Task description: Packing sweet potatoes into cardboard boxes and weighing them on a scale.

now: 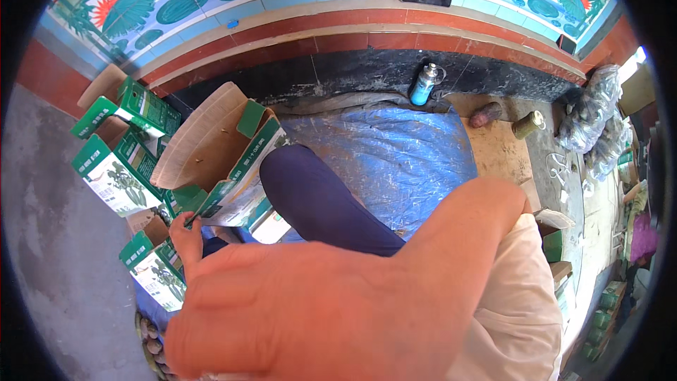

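Biggest thing first: the wall (324, 63) closes off the far side. The blue sheet (409, 162) runs up near it, with most of its open room right of the raised knee (303, 183). The open box (240, 180) sits left of that knee, tight for space against the green boxes (120, 180). Right hand (282, 310) is blurry and super close, so can't tell if it's got anything. Left hand (187, 240) is pinching the open box's near-left edge. Blue bottle (423, 86) stands at the sheet's far edge.
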`<state>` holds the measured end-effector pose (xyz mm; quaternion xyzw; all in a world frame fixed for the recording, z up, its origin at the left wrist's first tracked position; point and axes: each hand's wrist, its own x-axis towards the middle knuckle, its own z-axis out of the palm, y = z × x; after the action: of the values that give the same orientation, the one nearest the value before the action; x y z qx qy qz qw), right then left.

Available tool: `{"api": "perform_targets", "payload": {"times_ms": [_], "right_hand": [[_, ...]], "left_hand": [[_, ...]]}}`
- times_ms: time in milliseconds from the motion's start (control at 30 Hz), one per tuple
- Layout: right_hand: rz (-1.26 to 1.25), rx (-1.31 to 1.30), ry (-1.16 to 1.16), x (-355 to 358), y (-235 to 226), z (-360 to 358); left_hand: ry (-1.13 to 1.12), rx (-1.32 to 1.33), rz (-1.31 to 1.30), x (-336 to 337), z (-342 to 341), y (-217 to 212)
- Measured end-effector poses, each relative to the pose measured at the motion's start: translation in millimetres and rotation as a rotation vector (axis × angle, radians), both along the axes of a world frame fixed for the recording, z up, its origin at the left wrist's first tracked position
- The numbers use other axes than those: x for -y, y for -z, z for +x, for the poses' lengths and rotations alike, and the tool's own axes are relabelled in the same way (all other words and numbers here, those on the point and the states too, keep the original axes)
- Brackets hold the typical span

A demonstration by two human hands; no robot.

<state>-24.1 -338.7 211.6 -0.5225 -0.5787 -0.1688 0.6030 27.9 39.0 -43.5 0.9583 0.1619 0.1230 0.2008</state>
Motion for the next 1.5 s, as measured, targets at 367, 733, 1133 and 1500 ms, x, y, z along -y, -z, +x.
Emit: {"api": "perform_targets", "payload": {"times_ms": [367,733,1133,1500], "right_hand": [[-0.029,-0.120,-0.023,36.6,14.8,11.0],[-0.407,-0.521,0.607,126.7,132.3,88.5],[-0.828,-1.053,1.861,379.0,376.6,249.9],[-0.773,-1.175,1.481,568.8,498.2,257.9]], "left_hand": [[0.115,0.113,0.076,22.2,-6.0,-22.6],[0.089,0.059,0.187,18.7,-8.5,-24.6],[0.158,0.088,0.461,32.5,-15.2,-37.8],[0.205,0.097,0.359,64.4,10.9,-22.1]]}}
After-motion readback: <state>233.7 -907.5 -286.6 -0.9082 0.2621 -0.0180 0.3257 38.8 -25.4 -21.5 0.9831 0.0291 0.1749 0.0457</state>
